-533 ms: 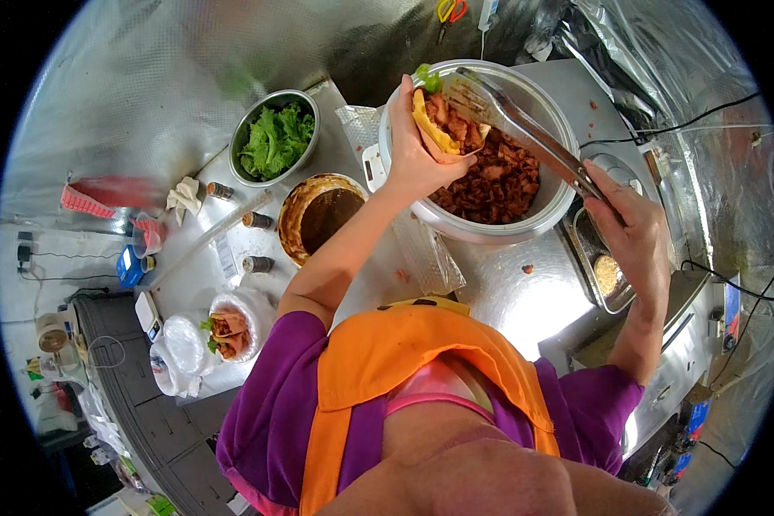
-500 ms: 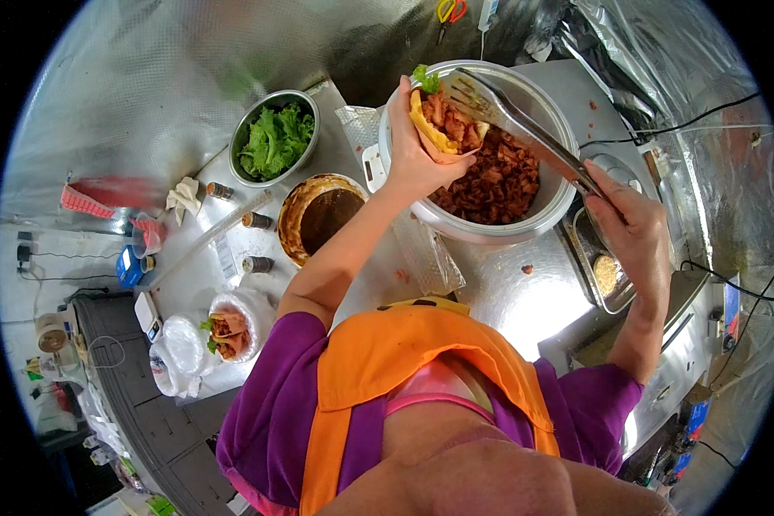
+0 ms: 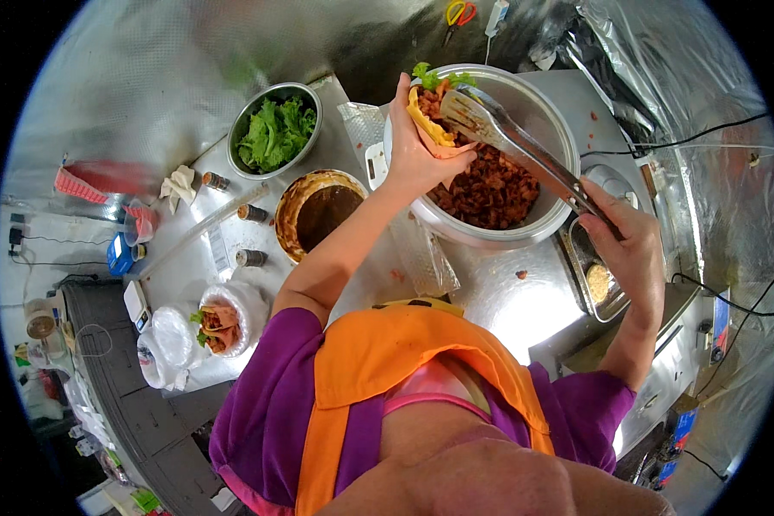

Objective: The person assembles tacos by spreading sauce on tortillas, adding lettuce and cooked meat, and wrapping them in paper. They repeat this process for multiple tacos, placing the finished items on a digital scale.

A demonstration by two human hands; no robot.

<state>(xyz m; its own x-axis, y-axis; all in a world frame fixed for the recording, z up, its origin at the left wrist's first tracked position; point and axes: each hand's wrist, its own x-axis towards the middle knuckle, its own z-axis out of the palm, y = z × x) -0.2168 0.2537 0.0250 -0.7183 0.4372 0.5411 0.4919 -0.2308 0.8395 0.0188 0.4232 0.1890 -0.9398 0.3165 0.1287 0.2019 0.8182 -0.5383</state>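
Note:
My left hand (image 3: 417, 155) is wrapped round a filled wrap (image 3: 430, 120), a yellow sheet folded about chopped reddish meat with green lettuce poking from its top. It is held over the left side of a big white pot (image 3: 563, 112). In my right hand (image 3: 623, 236) are metal tongs (image 3: 537, 159), closed round near their handle end. Their broad, sauce-smeared tips press against the meat at the wrap's opening. Sauced chopped meat (image 3: 494, 193) lies in the pot beneath both hands. The fingers of my left hand behind the wrap are partly hidden.
Left of the pot stand a metal bowl of lettuce (image 3: 275, 133) and a sauce-coated bowl (image 3: 322, 215). Several small jars (image 3: 251, 212) are beside them. Another filled wrap (image 3: 221, 327) stands in a white lined container at lower left. A metal tray (image 3: 580, 267) sits right of the pot.
The tong tips have come down and tilted onto the wrap's filling. More lettuce shows at the wrap's top. My left hand has barely shifted.

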